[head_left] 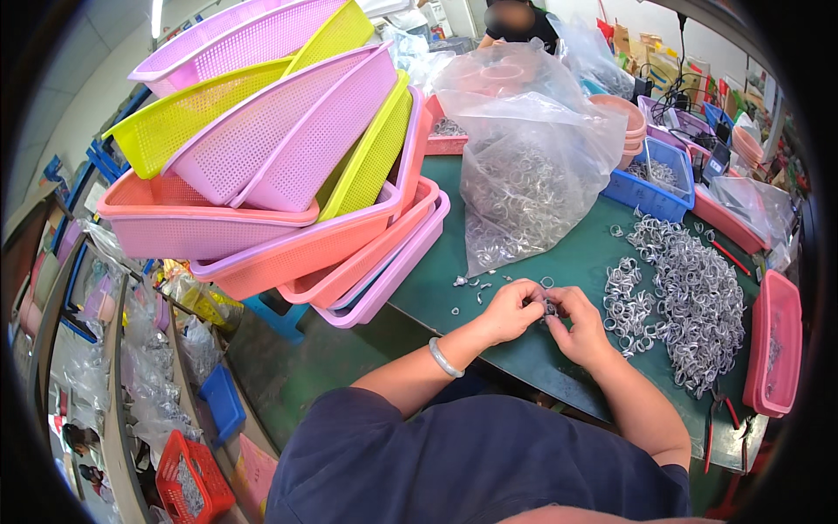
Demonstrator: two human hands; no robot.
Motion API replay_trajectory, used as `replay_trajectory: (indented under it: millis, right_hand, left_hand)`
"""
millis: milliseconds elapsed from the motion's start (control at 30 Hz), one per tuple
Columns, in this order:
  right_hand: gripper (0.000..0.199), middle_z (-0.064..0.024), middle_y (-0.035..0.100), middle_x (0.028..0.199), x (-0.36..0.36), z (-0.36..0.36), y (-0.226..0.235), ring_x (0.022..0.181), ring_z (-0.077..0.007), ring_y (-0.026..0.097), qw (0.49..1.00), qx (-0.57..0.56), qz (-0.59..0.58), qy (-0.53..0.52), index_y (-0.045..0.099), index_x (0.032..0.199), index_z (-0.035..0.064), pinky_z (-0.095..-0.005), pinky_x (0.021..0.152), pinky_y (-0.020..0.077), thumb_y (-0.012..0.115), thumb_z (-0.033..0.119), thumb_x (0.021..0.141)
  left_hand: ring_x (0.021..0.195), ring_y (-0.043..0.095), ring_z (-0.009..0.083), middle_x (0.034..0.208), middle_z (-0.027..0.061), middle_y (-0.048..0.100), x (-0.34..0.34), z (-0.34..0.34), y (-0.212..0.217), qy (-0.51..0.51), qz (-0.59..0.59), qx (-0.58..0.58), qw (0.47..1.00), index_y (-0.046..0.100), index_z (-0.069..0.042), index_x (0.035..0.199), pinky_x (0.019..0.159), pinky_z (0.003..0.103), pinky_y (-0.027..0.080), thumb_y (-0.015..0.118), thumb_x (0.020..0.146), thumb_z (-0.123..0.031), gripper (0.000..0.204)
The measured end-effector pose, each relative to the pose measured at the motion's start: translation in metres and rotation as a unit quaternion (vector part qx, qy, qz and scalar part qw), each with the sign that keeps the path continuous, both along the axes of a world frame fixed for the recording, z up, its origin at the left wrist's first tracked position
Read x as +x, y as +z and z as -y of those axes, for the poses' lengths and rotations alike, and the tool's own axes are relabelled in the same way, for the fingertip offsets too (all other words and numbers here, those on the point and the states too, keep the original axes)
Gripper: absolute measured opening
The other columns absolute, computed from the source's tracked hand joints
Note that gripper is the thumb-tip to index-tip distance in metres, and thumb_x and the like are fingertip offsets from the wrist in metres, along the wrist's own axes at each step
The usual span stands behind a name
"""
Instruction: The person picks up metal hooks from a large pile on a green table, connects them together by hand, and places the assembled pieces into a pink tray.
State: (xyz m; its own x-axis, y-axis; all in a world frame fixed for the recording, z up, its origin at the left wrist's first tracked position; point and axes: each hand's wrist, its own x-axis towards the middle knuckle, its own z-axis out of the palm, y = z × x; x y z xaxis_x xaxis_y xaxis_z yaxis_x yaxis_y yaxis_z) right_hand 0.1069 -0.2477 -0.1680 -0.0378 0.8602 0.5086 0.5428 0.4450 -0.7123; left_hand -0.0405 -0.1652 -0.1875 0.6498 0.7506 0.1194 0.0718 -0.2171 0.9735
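Note:
Close together over the near edge of the green table (559, 271), my left hand (513, 311) and my right hand (578, 325) pinch a small silver-grey metal ring (549, 308) between their fingertips. The fingers partly cover it. One loose ring (547, 282) lies just beyond my fingertips, and a few small metal bits (461, 281) are scattered to the left. Right of my right hand is a small heap of rings (627, 301), beside a much larger ring pile (703, 301). A clear plastic bag (524, 188) full of similar rings stands beyond my hands.
Stacked pink, purple and yellow-green baskets (288, 131) lean at the left, overhanging the table edge. A pink tray (775, 345) and red-handled pliers (720, 417) are at the right. A blue basket (653, 183) stands farther back. Across the table is another person (559, 35).

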Motion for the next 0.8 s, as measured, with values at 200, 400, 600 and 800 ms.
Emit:
replay_trajectory:
  millis: [200,400,600,800]
  right_hand:
    - [0.027,-0.0074,0.053,0.086,0.009,-0.007,-0.027,0.072,-0.0135,0.057,0.985,-0.033,-0.167,-0.001,0.053,0.098,-0.0005,-0.0254,0.063,0.0467,0.056,-0.008,0.072]
    - [0.024,-0.0088,0.056,0.089,0.011,-0.008,-0.031,0.076,-0.0145,0.058,0.977,-0.063,-0.203,0.006,0.054,0.097,-0.0003,-0.0246,0.066,0.0473,0.055,-0.008,0.074]
    - [0.029,-0.0113,0.056,0.093,0.013,-0.002,-0.013,0.078,-0.0243,0.057,0.997,-0.011,-0.077,-0.019,0.054,0.1,0.0033,-0.0318,0.067,0.0469,0.056,-0.003,0.071]
    - [0.027,-0.0106,0.059,0.09,0.014,-0.004,-0.013,0.079,-0.0243,0.059,0.998,0.056,-0.041,0.004,0.057,0.097,0.0036,-0.0309,0.068,0.0476,0.06,-0.002,0.071]
  left_hand:
    - [0.071,0.049,0.0044,0.083,-0.0001,0.054,-0.001,0.004,0.006,-0.081,0.038,-0.13,0.987,0.052,-0.004,0.087,0.064,0.018,0.04,0.06,0.08,-0.009,0.011]
    - [0.074,0.052,0.0059,0.084,0.0008,0.056,0.002,0.003,0.002,-0.04,0.018,-0.095,0.995,0.054,-0.003,0.086,0.067,0.02,0.042,0.061,0.078,-0.006,0.011]
    - [0.074,0.049,0.0081,0.085,0.0025,0.051,0.002,0.004,0.012,-0.036,-0.034,0.102,0.994,0.055,-0.001,0.079,0.065,0.021,0.041,0.06,0.079,-0.008,0.009]
    - [0.08,0.048,0.0124,0.092,0.0058,0.05,0.001,0.002,-0.003,-0.043,0.012,0.101,0.994,0.054,0.0,0.082,0.071,0.024,0.041,0.055,0.081,-0.006,0.006]
